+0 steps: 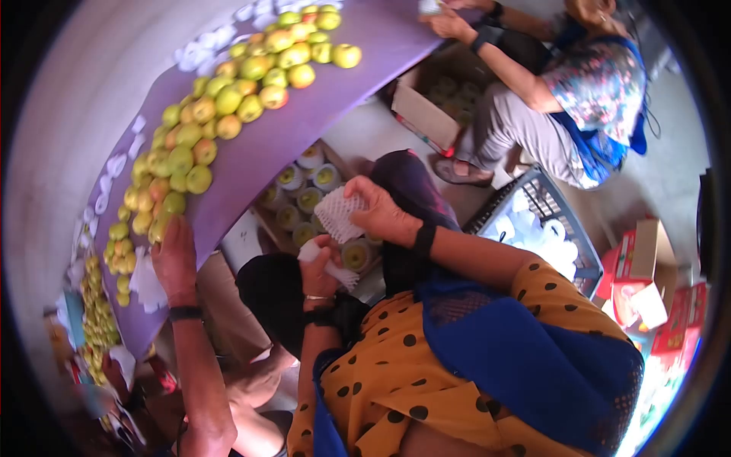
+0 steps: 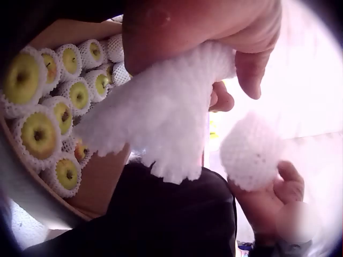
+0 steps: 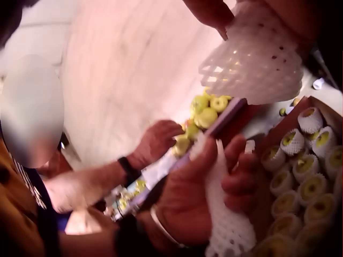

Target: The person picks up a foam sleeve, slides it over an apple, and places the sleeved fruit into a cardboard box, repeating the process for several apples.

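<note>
We are holding a wide foam net (image 1: 337,215) in our right hand (image 1: 381,217), pinching it at its edge between thumb and fingers, so that its meshed body is spreading out past the fingertips toward the left side. We are not able to tell whether anything is sitting inside it. In our left hand (image 1: 318,276) we are gripping a narrow foam net (image 2: 155,112), curling the fingers and thumb round its gathered end while its ragged, flared end is hanging out below the grip. Both nets are hovering over the near part of the apple carton (image 1: 346,156), apart from each other. Inside the carton, net-wrapped apples (image 2: 79,95) are standing in rows. Left of the carton, a purple-covered table (image 1: 266,141) is carrying a long heap of bare yellow-green apples (image 1: 228,100), some of them blushing red, and another person's hand (image 1: 175,255) is touching the near part of the heap. Right of the carton, a dark plastic crate (image 1: 554,194) is holding white foam pieces (image 1: 525,232). Beyond the carton, a seated person in a floral top (image 1: 594,87) is working beside an open box (image 1: 422,120).
</note>
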